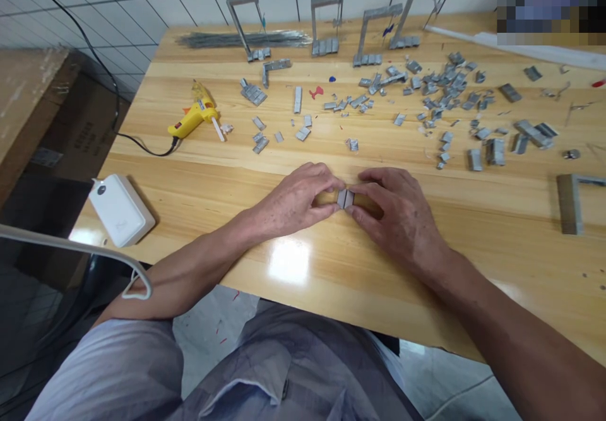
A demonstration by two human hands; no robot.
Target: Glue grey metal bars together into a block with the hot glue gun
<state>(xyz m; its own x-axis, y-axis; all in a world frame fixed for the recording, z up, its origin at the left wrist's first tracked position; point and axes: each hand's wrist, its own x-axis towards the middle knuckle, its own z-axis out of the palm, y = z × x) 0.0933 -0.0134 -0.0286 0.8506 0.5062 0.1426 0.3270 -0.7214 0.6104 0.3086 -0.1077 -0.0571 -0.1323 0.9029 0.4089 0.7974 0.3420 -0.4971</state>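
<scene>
My left hand (303,197) and my right hand (402,209) meet over the middle of the wooden table. Between their fingertips are two small flat grey pieces (345,199), like short strips of staples, side by side with a thin dark seam between them. Thumb and index finger of each hand pinch the pieces from the outer ends, left hand on the left one, right hand on the right one. Just beyond the hands lies a small grey scrap (353,144). More short grey strips (303,133) lie farther off to the left.
Several grey upright frames (326,45) stand along the tiled wall beside thin metal wires (199,40). A yellow glue gun (196,117) and a white power bank (122,210) lie at left. Loose grey pieces (454,86) are scattered at right, near an angular grey frame (569,203).
</scene>
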